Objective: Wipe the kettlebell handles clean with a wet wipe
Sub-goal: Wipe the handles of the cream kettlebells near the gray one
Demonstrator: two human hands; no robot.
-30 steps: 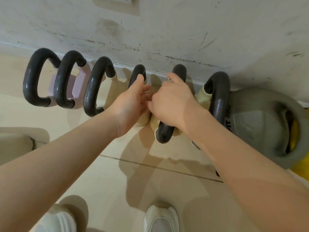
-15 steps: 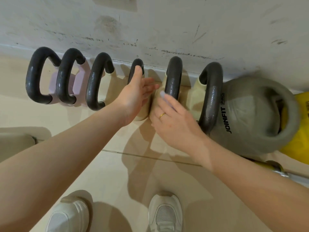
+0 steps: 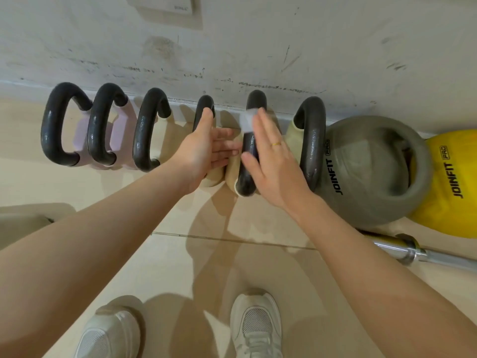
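Six black kettlebell handles stand in a row along the wall. My left hand [image 3: 204, 148] rests on the fourth handle [image 3: 204, 104], thumb lying up along it, fingers straight and reaching toward the fifth handle [image 3: 245, 180]. My right hand [image 3: 275, 161] lies flat on that fifth handle, its straight fingers pressing a white wet wipe [image 3: 247, 121] against the upper part of the bar. The sixth handle [image 3: 313, 140] is just right of my right hand. The first three handles [image 3: 99, 125] stand untouched at the left.
A big grey kettlebell [image 3: 374, 174] and a yellow one [image 3: 454, 182] sit at the right. A steel bar [image 3: 433, 258] lies on the tiled floor below them. My two white shoes [image 3: 258, 326] stand near the bottom edge. A beige object [image 3: 23, 220] sits at the left.
My right hand let go of its grip round the fifth handle, straightened its fingers and slid up the bar with the wipe. My left hand stayed on the fourth handle.
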